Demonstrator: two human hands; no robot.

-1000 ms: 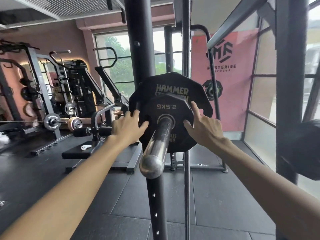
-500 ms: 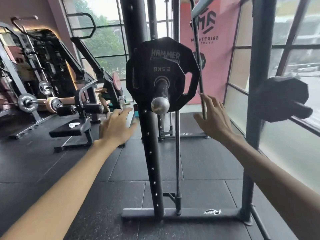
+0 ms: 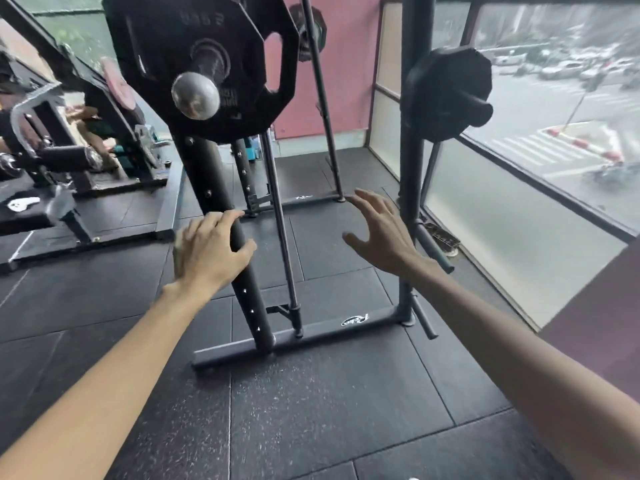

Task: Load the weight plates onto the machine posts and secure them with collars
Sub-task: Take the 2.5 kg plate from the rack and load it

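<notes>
Two black weight plates (image 3: 166, 57) sit stacked on a steel machine post (image 3: 195, 95) at the top left, the smaller 2.5 kg one in front. A second black plate (image 3: 446, 91) hangs on a post of the right upright. My left hand (image 3: 207, 251) hovers low in front of the dark upright (image 3: 242, 292), fingers loosely bent, holding nothing. My right hand (image 3: 381, 233) is spread in the air between the two uprights, also holding nothing. I see no collar on the steel post's end.
The rack's base bar (image 3: 311, 337) lies on the black rubber floor ahead. A thin guide rod (image 3: 282, 230) runs down between the uprights. A bench machine (image 3: 69, 161) stands at left. Windows (image 3: 554, 133) line the right side.
Both hands have left the 2.5 kg plate and dropped well below it. My view has tipped down toward the floor, so the plates now sit at the top of the frame.
</notes>
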